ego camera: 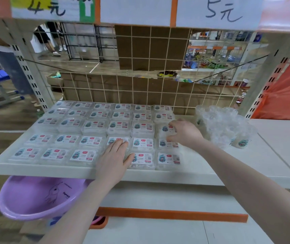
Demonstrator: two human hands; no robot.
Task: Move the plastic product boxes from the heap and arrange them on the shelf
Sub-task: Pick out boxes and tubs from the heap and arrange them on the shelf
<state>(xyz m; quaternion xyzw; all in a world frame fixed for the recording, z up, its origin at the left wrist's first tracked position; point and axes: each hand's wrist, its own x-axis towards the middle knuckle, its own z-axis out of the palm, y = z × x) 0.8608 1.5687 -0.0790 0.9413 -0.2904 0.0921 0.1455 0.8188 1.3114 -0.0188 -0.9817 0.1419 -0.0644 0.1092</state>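
Clear plastic product boxes with white labels lie in neat rows on the white shelf (pixel 40 170); one labelled box (pixel 85 154) sits in the front row. My left hand (pixel 113 155) lies flat with straight fingers on boxes in the front rows. My right hand (pixel 184 132) has curled fingers round a box (pixel 165 129) in the rightmost column, third row from the front. To the right of the rows stands a loose heap of clear boxes (pixel 223 125).
A wire grid (pixel 140 88) backs the shelf. A purple plastic basin (pixel 35 198) hangs below the shelf's left front. Bare white shelf (pixel 281 138) extends to the right. Price signs (pixel 223 11) hang overhead. A person's legs (pixel 52 43) show behind the grid.
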